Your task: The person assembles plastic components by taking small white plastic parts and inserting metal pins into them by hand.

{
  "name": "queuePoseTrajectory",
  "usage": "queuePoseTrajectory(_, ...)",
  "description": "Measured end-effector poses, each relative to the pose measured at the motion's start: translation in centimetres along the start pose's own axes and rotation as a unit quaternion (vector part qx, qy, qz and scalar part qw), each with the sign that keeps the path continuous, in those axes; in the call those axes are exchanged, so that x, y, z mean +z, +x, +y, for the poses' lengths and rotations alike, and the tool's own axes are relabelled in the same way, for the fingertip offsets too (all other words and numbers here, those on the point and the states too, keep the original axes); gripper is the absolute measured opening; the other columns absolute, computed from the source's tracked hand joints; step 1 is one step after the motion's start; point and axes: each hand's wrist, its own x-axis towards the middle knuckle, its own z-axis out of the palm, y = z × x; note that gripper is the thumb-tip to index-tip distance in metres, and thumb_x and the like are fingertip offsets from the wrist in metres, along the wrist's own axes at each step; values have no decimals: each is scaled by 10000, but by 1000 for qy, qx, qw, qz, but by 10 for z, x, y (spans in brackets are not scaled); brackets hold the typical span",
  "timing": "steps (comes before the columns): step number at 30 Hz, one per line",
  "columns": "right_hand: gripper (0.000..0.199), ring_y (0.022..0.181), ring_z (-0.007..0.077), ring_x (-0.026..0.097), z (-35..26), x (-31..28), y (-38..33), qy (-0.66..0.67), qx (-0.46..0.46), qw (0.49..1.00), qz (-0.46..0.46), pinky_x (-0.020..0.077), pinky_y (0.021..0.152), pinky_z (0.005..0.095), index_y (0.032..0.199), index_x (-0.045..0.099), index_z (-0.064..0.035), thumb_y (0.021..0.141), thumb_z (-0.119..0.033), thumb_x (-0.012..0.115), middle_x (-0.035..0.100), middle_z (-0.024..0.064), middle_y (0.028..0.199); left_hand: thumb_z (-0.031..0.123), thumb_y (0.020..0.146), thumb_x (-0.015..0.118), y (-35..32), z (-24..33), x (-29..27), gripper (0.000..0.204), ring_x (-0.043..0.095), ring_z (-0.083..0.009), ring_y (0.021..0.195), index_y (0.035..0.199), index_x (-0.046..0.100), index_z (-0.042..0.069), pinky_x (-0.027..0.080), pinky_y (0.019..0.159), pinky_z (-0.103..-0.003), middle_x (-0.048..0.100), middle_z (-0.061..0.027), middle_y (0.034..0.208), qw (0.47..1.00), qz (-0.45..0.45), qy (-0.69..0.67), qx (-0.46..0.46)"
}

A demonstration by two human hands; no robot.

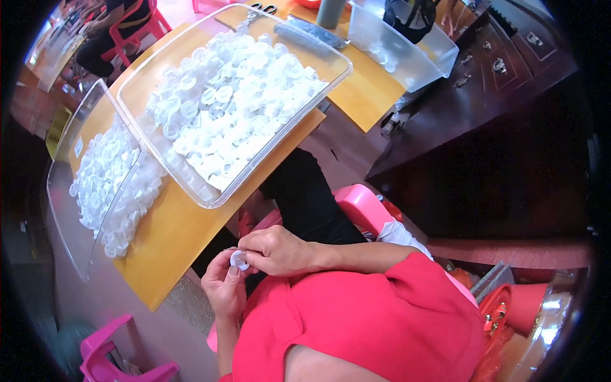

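A person in a red shirt (356, 312) holds one small, whitish plastic cap (239, 260) above the lap, just off the near side of a table (159, 254). The fingers of the left hand (226, 286) and right hand (277, 248) are pinched together on it, so this piece appears unfinished. Similar pieces (235, 95) fill a large clear bin (324, 57) and a left bin (73, 242); which heap, if either, is done cannot be told.
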Motion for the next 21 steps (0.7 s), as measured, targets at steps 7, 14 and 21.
queuePoseTrajectory(7,133,656,321,629,-2,-13,0,-92,-9,994,-52,503,596,401,770,586,-4,831,-122,593,614,156,701,52,893,588,1,2,3,262,636,-244,869,1122,555,-71,559,732,-350,619,-163,1031,999,2,35,-1)
queuePoseTrajectory(14,259,772,406,610,-25,-131,18,-283,84,867,-402,492,668,485,776,626,-8,816,-261,587,625,218,753,40,886,584,9,-11,-7,259,665,-287,813,1122,556,-63,560,676,-334,639,-166,971,997,41,46,-43)
queuePoseTrajectory(21,218,730,386,627,44,-276,0,-462,190,863,71,501,677,473,791,645,-31,782,-225,548,626,210,735,24,872,575,23,-45,-28,256,667,-273,797,1115,562,-55,552,653,-316,646,-161,946,988,62,67,-127)
